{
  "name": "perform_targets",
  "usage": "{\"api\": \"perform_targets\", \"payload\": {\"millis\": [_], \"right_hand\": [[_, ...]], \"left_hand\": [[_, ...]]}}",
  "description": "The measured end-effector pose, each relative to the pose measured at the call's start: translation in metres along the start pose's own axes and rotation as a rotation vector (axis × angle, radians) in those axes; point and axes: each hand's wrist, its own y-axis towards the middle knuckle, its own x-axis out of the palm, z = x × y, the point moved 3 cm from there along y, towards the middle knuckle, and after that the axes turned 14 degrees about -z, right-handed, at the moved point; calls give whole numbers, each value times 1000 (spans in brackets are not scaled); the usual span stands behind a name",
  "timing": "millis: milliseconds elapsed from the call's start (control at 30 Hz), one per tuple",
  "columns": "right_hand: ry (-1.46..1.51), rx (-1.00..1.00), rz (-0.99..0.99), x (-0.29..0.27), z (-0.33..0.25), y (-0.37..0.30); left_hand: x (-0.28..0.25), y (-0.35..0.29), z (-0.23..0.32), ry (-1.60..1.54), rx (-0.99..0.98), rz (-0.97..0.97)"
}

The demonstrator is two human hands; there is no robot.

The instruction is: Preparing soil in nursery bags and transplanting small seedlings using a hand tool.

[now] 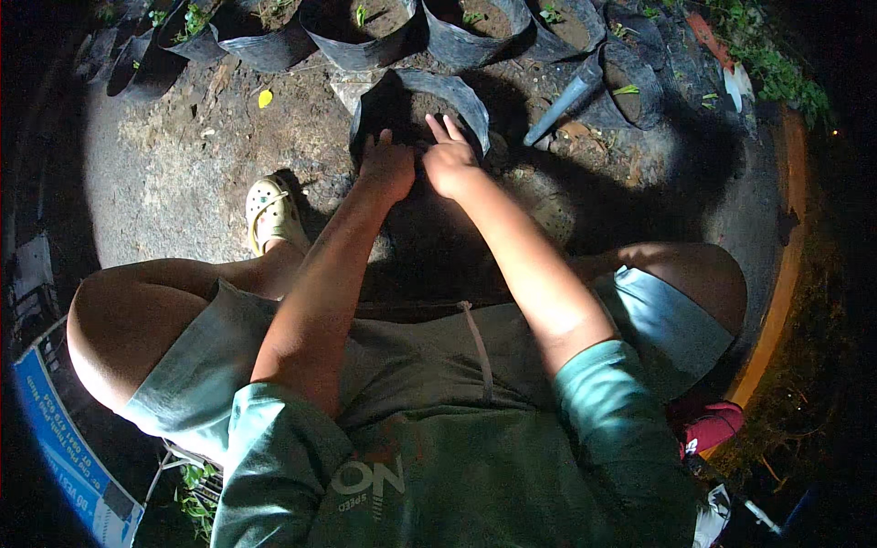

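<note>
Ground: bare dirt (pixel 174 164) lit at night, dark all around.
Near: the person squats, knees wide, a pale clog (pixel 269 212) left of the bag.
Bag: a black grow bag (pixel 418 110) stands just ahead of the knees, mouth open and rim slumped.
Left hand (pixel 387 167): curled at the bag's near rim; cannot tell if it grips.
Right hand (pixel 449 157): beside it, fingers spread and reaching into the mouth, holding nothing seen.
Handling: likely thin, floppy plastic, heavy once filled; best held by the rim or cradled low.
Far: a row of bags (pixel 356 32) behind the bag, some with seedlings.
</note>
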Motion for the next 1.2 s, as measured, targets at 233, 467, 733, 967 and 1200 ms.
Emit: {"api": "perform_targets", "payload": {"millis": [233,467,733,967,1200], "right_hand": [[20,-48,30,-10,1,-9],[67,-11,39,-3,5,3],[-39,67,139,27,-2,29],[-429,141,-261,3,-11,15],[-152,101,-81,-10,-4,-2]], "left_hand": [[-1,-2,0,37,12,102],[-20,-4,-6,-48,47,124],[2,2,1,199,30,57],[0,2,6,217,-3,8],[-8,-4,-3,238,-48,-78]]}}
